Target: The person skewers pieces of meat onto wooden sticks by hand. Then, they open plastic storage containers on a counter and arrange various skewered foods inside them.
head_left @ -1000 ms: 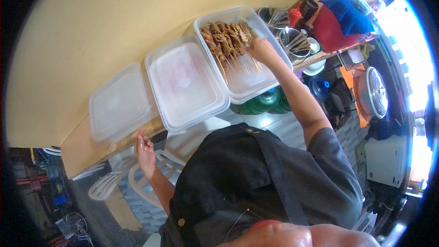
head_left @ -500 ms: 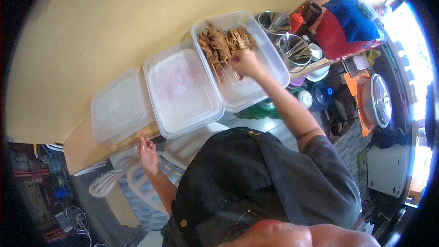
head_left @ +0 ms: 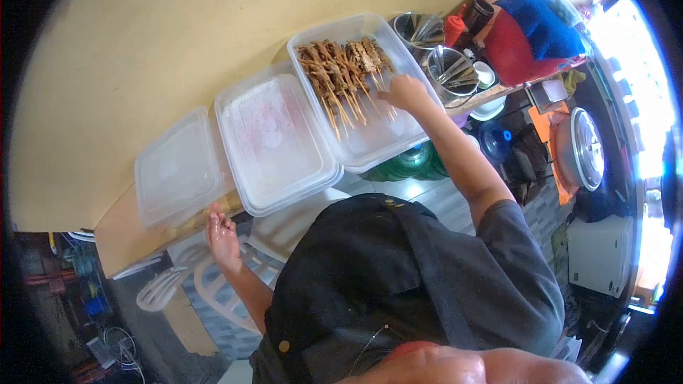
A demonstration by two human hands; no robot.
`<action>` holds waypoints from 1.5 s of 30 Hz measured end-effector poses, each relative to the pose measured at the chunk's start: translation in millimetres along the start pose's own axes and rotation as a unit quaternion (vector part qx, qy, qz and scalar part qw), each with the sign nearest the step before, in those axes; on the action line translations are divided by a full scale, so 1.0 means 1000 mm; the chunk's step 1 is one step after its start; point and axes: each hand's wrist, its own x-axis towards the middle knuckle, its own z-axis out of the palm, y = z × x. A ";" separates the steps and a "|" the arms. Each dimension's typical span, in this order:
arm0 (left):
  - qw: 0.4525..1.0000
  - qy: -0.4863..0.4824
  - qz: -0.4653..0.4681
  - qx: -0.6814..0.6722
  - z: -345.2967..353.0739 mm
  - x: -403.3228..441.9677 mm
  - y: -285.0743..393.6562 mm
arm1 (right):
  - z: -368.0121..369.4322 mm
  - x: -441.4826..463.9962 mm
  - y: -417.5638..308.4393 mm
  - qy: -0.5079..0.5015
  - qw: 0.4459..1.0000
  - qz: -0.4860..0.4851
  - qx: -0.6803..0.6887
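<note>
Several meat skewers (head_left: 329, 64) lie side by side in the clear plastic tub (head_left: 363, 153), their bare sticks pointing down toward me. My right hand (head_left: 404, 92) is over the right part of this tub, fingers closed at the sticks of the rightmost skewers (head_left: 373, 53). Its fingertips are small in view and seem to pinch a stick. Left of the tub stands a second tub, whitish with pink stains (head_left: 274, 135). My left hand (head_left: 223, 240) hangs by the counter's front edge, fingers apart and wet-looking, with nothing in it.
A clear lid (head_left: 178, 163) lies at the left on the counter (head_left: 121, 235). Right of the skewers are metal containers of utensils (head_left: 454, 78), a red bottle (head_left: 453, 30) and a blue cloth (head_left: 541, 21). Below stand white chairs (head_left: 167, 288), a green bottle (head_left: 416, 160) and a lidded pot (head_left: 585, 148).
A skewer that my right hand held blurred above the left pile now lies among the others. My right hand has moved right, to the rightmost sticks. My left hand has barely moved.
</note>
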 end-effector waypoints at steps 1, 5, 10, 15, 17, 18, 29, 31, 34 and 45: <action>1.000 -0.010 -0.005 -0.005 -0.004 0.002 0.000 | 0.004 0.006 0.000 -0.019 1.000 0.003 -0.010; 1.000 -0.024 -0.018 -0.007 -0.012 0.011 0.000 | 0.013 0.016 -0.001 -0.052 0.997 0.028 -0.042; 0.999 -0.035 -0.015 -0.018 -0.018 0.013 0.000 | 0.025 0.028 -0.002 -0.079 0.991 0.020 -0.105; 0.998 -0.051 -0.011 -0.031 -0.033 0.013 0.003 | 0.017 0.026 -0.006 -0.019 0.998 0.045 -0.040; 0.999 -0.034 -0.008 -0.029 -0.034 0.011 0.005 | 0.014 0.028 0.001 0.020 0.997 0.069 0.042; 0.999 -0.025 -0.008 -0.027 -0.034 0.010 0.006 | 0.014 0.029 0.004 0.028 0.995 0.071 0.061; 0.998 -0.057 -0.008 -0.018 -0.007 0.012 0.009 | 0.001 -0.003 0.010 0.092 0.971 0.048 0.217; 0.997 -0.074 -0.008 -0.013 0.010 0.013 0.012 | -0.007 -0.015 0.010 0.105 0.967 0.030 0.228; 0.997 -0.081 -0.014 0.010 0.044 0.012 0.012 | -0.021 -0.033 0.015 0.147 0.960 -0.005 0.240; 0.932 -0.346 -0.099 0.043 0.160 -0.008 -0.021 | -0.041 -0.214 0.020 0.187 0.954 0.082 0.220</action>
